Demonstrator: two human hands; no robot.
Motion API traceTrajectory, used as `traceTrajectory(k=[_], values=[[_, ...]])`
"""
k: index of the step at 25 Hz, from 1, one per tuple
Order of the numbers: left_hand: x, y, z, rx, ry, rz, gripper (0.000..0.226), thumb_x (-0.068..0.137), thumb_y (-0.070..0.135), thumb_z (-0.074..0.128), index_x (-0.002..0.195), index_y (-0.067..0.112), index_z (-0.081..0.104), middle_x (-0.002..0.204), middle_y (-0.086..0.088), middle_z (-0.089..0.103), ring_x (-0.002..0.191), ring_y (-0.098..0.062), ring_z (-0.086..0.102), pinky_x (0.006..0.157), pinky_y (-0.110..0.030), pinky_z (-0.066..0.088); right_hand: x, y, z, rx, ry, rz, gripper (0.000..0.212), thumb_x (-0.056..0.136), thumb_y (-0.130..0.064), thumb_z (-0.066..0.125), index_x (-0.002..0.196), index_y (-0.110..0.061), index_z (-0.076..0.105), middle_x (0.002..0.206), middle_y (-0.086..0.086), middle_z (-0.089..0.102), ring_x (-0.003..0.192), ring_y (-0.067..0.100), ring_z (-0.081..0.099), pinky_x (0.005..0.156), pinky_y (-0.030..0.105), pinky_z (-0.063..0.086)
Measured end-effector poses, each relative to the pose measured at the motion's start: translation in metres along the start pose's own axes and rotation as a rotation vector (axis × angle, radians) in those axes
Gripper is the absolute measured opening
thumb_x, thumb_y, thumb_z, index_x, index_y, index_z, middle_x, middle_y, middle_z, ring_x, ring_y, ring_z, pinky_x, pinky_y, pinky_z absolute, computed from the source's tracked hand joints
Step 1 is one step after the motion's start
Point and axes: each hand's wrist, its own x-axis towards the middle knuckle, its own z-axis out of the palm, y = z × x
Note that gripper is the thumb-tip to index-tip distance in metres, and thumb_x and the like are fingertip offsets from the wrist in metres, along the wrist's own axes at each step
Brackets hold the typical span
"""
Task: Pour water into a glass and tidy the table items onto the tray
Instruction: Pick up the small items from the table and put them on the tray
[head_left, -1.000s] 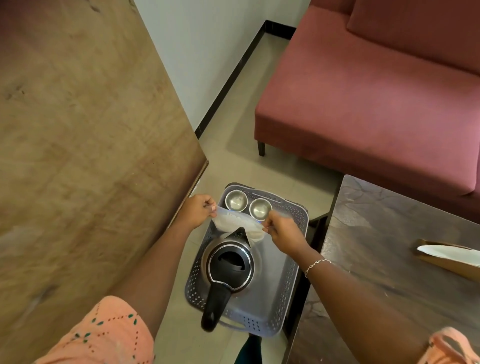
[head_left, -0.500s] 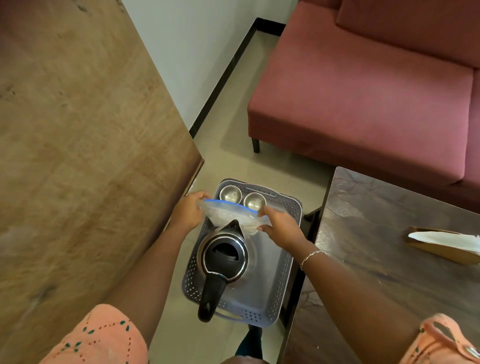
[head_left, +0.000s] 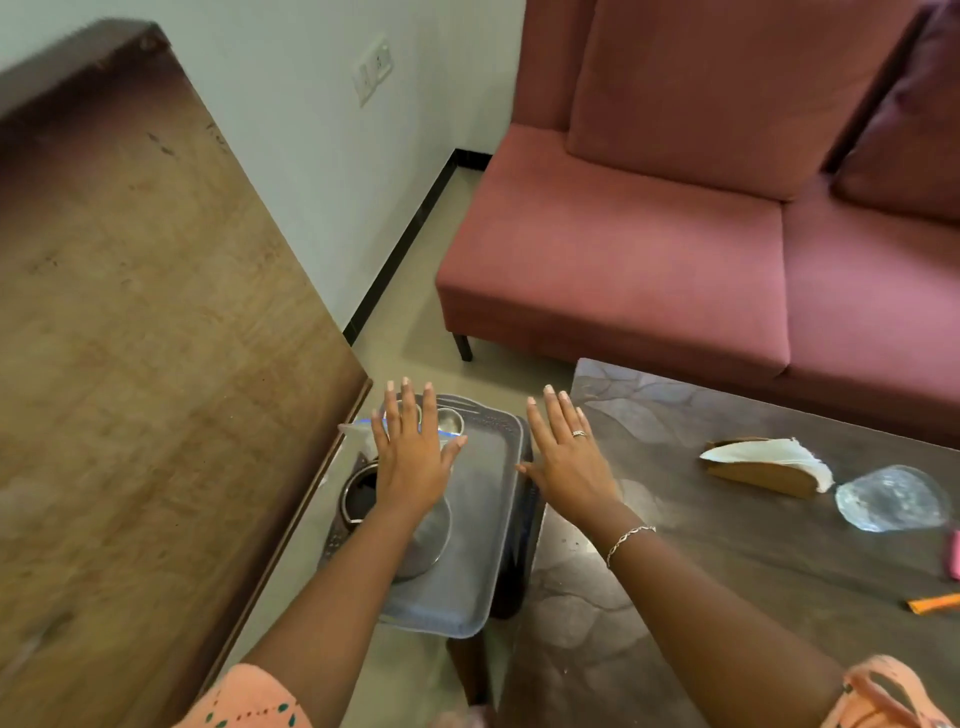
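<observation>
A grey perforated tray (head_left: 483, 519) sits low between the wooden panel and the dark table. In it stand a black-lidded kettle (head_left: 361, 493) and a steel cup (head_left: 451, 420), both partly hidden by my left hand (head_left: 410, 457). That hand hovers flat above the tray with fingers spread and holds nothing. A clear zip bag (head_left: 358, 434) with a blue strip lies at the tray's far left end. My right hand (head_left: 569, 460) is spread open over the table's left edge, beside the tray, empty.
The dark table (head_left: 727, 571) carries a wooden napkin holder (head_left: 763, 467), a crumpled clear plastic piece (head_left: 891, 499) and an orange item (head_left: 932, 603) at the right edge. A wooden panel (head_left: 145, 364) stands left. A red sofa (head_left: 675, 234) lies behind.
Both hands have let go of the zip bag, which now lies in the tray. The hands lifted and spread flat. The view tilted up and right, showing more table.
</observation>
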Motion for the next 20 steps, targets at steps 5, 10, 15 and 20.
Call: traceTrajectory(k=[5, 10, 15, 20], values=[[-0.059, 0.095, 0.007, -0.031, -0.125, 0.068, 0.078, 0.092, 0.051, 0.036, 0.146, 0.01, -0.003, 0.154, -0.019, -0.014, 0.142, -0.033, -0.016, 0.115, -0.049, -0.006, -0.09, 0.053, -0.032, -0.013, 0.07, 0.082, 0.075, 0.093, -0.041, 0.045, 0.147, -0.013, 0.002, 0.156, 0.015, -0.005, 0.143, 0.028, -0.01, 0.111, 0.035, -0.013], [-0.12, 0.187, 0.017, -0.009, -0.114, 0.184, 0.077, 0.091, 0.052, 0.038, 0.146, 0.007, 0.007, 0.154, -0.022, -0.002, 0.143, -0.036, -0.007, 0.114, -0.05, -0.005, -0.184, 0.115, -0.056, -0.032, 0.139, 0.224, 0.074, 0.092, -0.042, 0.044, 0.147, -0.011, 0.005, 0.156, 0.016, 0.002, 0.144, 0.03, -0.004, 0.11, 0.033, -0.014], [-0.16, 0.272, 0.025, 0.044, -0.178, 0.319, 0.076, 0.093, 0.053, 0.028, 0.146, 0.01, -0.007, 0.154, -0.019, -0.015, 0.142, -0.032, -0.018, 0.115, -0.047, -0.007, -0.271, 0.176, -0.077, -0.026, 0.189, 0.371, 0.074, 0.091, -0.042, 0.047, 0.146, -0.008, 0.011, 0.155, 0.018, 0.008, 0.145, 0.03, 0.001, 0.117, 0.038, -0.003], [-0.18, 0.345, 0.027, 0.038, -0.208, 0.459, 0.075, 0.093, 0.053, 0.027, 0.146, 0.011, -0.006, 0.154, -0.018, -0.015, 0.142, -0.031, -0.018, 0.116, -0.046, -0.005, -0.334, 0.222, -0.097, -0.052, 0.232, 0.495, 0.073, 0.092, -0.042, 0.045, 0.146, -0.009, 0.01, 0.155, 0.017, 0.008, 0.145, 0.029, 0.001, 0.117, 0.037, -0.003]])
